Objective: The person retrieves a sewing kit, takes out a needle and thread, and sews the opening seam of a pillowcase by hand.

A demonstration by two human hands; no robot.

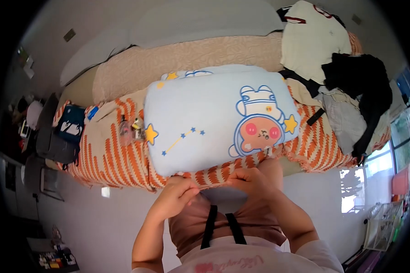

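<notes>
an orange-and-cream patterned throw (216,173) lies over the front of a sofa, its near edge hanging just in front of the person's knees. the left hand (179,195) is at that edge with fingers curled closed, thumb against the bent fingers, pinching the hem. the right hand (251,183), a little apart from it, is also closed on the hem, and a narrow strip of the edge runs between the two.

resting on the throw, just beyond the hands, is a puffy light blue pillow (205,123) printed with a bear in a hooded suit, yellow stars and a small constellation; another light blue printed piece (232,68) shows behind its far edge. left of the pillow stand small clear bottles (125,130), and farther left a dark teal bag (71,120). to the right lies a black remote control (315,117), near a cream t-shirt (310,38) with dark red trim, a black garment (362,75) and a grey garment (340,119). behind everything, a beige quilted cover (182,57) spreads toward the grey sofa back (205,20).
</notes>
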